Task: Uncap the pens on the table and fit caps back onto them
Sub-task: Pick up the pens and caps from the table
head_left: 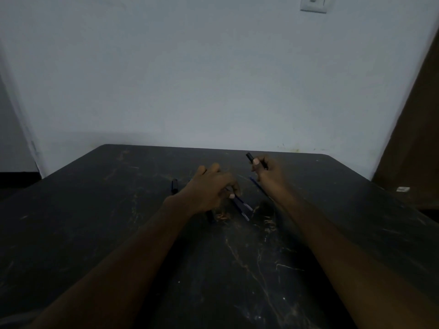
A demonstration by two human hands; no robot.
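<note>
My left hand (213, 186) rests low over the dark table (118, 222), its fingers closed on a pen (241, 206) with a pale barrel that points toward me. My right hand (266, 170) is raised a little farther back and pinches a black pen cap (250, 157) between thumb and fingers. A thin blue pen (257, 186) lies on the table just left of my right wrist. Another black pen (174, 186) lies to the left of my left hand. A dark pen end (210, 217) sticks out under my left wrist.
A pale wall (213, 79) rises right behind the table's far edge. A brown door or panel (418, 138) stands at the right. A small white object (403, 189) lies near the table's right edge. The scene is dim.
</note>
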